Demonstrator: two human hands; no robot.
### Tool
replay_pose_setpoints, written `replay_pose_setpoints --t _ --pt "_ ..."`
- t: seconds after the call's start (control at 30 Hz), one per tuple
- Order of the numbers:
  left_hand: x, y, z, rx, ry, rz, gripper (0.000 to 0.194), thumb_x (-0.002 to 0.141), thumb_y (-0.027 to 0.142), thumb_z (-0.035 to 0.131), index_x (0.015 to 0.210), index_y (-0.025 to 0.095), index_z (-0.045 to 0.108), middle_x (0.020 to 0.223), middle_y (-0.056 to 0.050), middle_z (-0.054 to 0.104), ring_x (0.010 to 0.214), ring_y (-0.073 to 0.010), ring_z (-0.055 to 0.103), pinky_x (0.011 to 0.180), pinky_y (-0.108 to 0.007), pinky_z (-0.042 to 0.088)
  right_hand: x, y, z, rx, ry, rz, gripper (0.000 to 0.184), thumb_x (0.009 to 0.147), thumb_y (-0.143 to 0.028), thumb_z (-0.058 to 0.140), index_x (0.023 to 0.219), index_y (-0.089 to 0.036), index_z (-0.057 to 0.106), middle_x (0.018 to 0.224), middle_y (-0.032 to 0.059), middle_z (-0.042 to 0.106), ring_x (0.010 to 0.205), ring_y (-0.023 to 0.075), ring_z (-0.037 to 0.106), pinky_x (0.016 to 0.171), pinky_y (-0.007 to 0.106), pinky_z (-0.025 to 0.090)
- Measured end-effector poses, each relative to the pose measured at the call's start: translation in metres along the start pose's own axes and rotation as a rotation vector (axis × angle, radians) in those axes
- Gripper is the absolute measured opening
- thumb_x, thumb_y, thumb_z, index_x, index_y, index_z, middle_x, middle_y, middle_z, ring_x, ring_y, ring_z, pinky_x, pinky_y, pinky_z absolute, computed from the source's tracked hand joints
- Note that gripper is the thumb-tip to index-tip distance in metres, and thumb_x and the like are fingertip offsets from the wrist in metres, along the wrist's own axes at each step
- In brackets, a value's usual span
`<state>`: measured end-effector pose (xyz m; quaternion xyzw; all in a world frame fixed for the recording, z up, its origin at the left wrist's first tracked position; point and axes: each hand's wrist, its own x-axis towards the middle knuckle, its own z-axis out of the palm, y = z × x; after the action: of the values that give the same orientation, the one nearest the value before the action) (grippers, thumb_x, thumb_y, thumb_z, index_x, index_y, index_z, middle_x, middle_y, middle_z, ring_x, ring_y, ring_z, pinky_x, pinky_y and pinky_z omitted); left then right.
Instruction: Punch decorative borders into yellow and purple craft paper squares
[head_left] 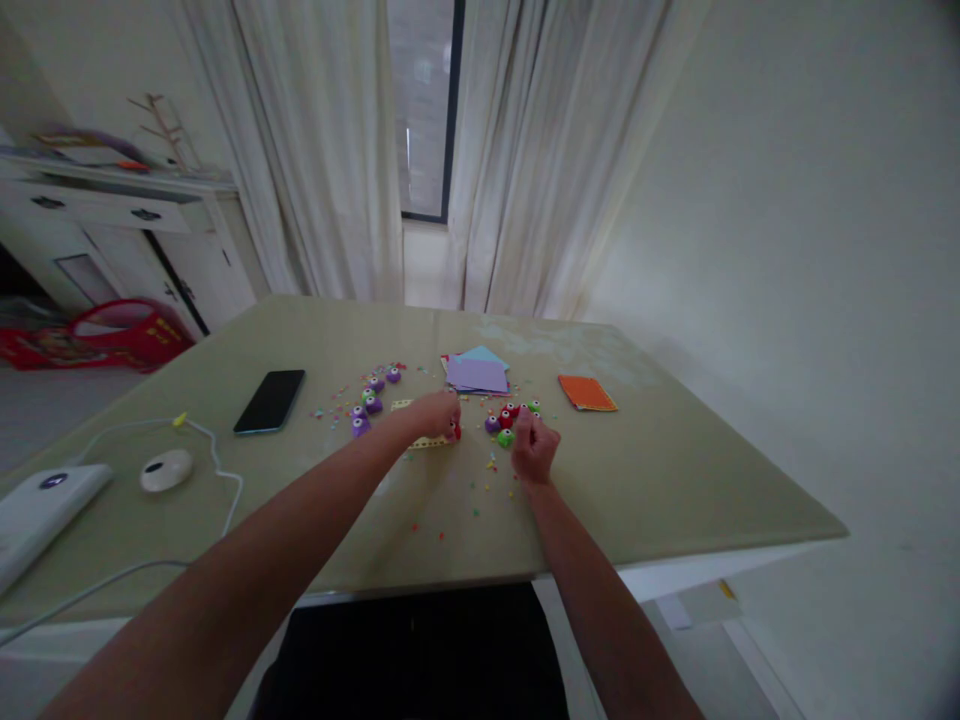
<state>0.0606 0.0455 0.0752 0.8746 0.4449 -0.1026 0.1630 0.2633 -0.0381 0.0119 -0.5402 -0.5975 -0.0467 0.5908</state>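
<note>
My left hand (pixel 435 412) rests on a yellow paper strip (pixel 429 441) on the table, fingers curled around a small red punch (pixel 454 431). My right hand (pixel 534 446) is closed beside a cluster of small round punches, red (pixel 506 417), purple (pixel 492 424) and green (pixel 506 438); its fingertips touch them, and what it grips is hidden. More purple punches (pixel 371 403) lie to the left of my left hand. Tiny coloured paper bits (pixel 487 487) are scattered on the tabletop around both hands.
A stack of coloured paper sheets (pixel 478 373) and an orange sheet (pixel 586 393) lie beyond the hands. A black phone (pixel 270 400), a white mouse (pixel 166 469) with its cable and a white device (pixel 37 505) sit at the left. The table (pixel 675 480) ends at the right near a wall.
</note>
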Motion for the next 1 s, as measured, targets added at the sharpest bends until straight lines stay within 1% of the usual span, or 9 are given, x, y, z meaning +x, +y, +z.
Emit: replay_pose_setpoints --t 0.13,0.23,0.37,0.43,0.53,0.63,0.7,0.8,1.0 --pt "-0.029 0.010 0.033 -0.037 0.251 -0.025 0.038 0.105 0.038 0.070 0.138 0.020 0.066 0.143 -0.012 0.066 0.125 -0.0294 0.067 0.106 -0.054 0.057 -0.002 -0.001 -0.003 -0.005 -0.003 -0.008 0.057 0.110 -0.051 0.039 0.059 -0.025 0.045 0.050 -0.0034 0.044 0.046 0.0132 0.036 0.054 0.029 0.034" --pt "-0.051 0.016 0.063 -0.077 0.400 -0.046 0.048 0.107 0.029 0.062 0.154 0.022 0.055 0.151 -0.014 0.062 0.140 -0.0279 0.059 0.117 -0.042 0.048 -0.002 0.001 -0.006 -0.021 -0.027 -0.005 0.058 0.112 -0.047 0.037 0.059 -0.025 0.044 0.050 -0.0039 0.042 0.047 0.0127 0.035 0.054 0.029 0.033" --pt "-0.072 0.020 0.098 -0.115 0.514 -0.124 0.053 0.110 0.033 0.052 0.160 0.016 0.048 0.156 -0.019 0.059 0.143 -0.0344 0.056 0.118 -0.049 0.045 -0.002 0.000 -0.002 -0.050 -0.147 -0.038 0.055 0.110 -0.047 0.043 0.061 -0.024 0.047 0.052 -0.0048 0.043 0.047 0.0127 0.037 0.055 0.028 0.033" --pt "-0.078 0.020 0.108 -0.128 0.555 -0.121 0.053 0.110 0.033 0.051 0.160 0.014 0.048 0.157 -0.019 0.060 0.143 -0.0337 0.056 0.119 -0.049 0.044 -0.003 -0.003 0.003 -0.060 -0.240 -0.072 0.045 0.106 -0.046 0.055 0.068 -0.022 0.059 0.060 -0.0024 0.055 0.054 0.0141 0.047 0.060 0.027 0.038" --pt "-0.081 0.019 0.115 -0.141 0.604 -0.083 0.045 0.109 0.032 0.053 0.152 0.017 0.058 0.154 -0.015 0.064 0.141 -0.0308 0.058 0.120 -0.046 0.045 -0.007 -0.013 0.011 -0.141 -0.453 -0.192 0.028 0.106 -0.041 0.061 0.113 -0.018 0.076 0.101 0.0087 0.077 0.091 0.0225 0.068 0.086 0.032 0.049" --pt "-0.082 0.017 0.117 -0.151 0.650 -0.052 0.038 0.108 0.030 0.054 0.142 0.017 0.066 0.150 -0.014 0.068 0.137 -0.0311 0.062 0.118 -0.048 0.047 -0.010 -0.021 0.016 -0.262 -0.679 -0.336 0.043 0.110 -0.035 0.057 0.149 -0.020 0.064 0.142 0.0135 0.072 0.127 0.0293 0.063 0.111 0.042 0.042" --pt "-0.082 0.015 0.117 -0.158 0.681 -0.038 0.035 0.107 0.028 0.056 0.138 0.017 0.069 0.145 -0.014 0.070 0.132 -0.0322 0.065 0.115 -0.051 0.050 -0.012 -0.024 0.017 -0.306 -0.767 -0.369 0.042 0.111 -0.032 0.054 0.152 -0.025 0.062 0.153 0.0102 0.067 0.134 0.0297 0.059 0.116 0.045 0.038" --pt "-0.082 0.013 0.117 -0.169 0.724 -0.025 0.032 0.105 0.023 0.056 0.131 0.016 0.074 0.136 -0.014 0.075 0.125 -0.0322 0.068 0.111 -0.052 0.054 -0.013 -0.025 0.018 -0.334 -0.824 -0.341 0.038 0.112 -0.028 0.054 0.148 -0.028 0.066 0.150 0.0078 0.069 0.131 0.0284 0.060 0.112 0.045 0.037" --pt "-0.081 0.008 0.120 -0.190 0.799 -0.043 0.031 0.104 0.022 0.053 0.126 0.015 0.075 0.131 -0.015 0.075 0.122 -0.0299 0.069 0.111 -0.048 0.057 -0.013 -0.017 0.019 -0.324 -0.750 -0.229 0.028 0.111 -0.025 0.058 0.136 -0.026 0.072 0.135 0.0074 0.077 0.127 0.0273 0.062 0.110 0.045 0.033"
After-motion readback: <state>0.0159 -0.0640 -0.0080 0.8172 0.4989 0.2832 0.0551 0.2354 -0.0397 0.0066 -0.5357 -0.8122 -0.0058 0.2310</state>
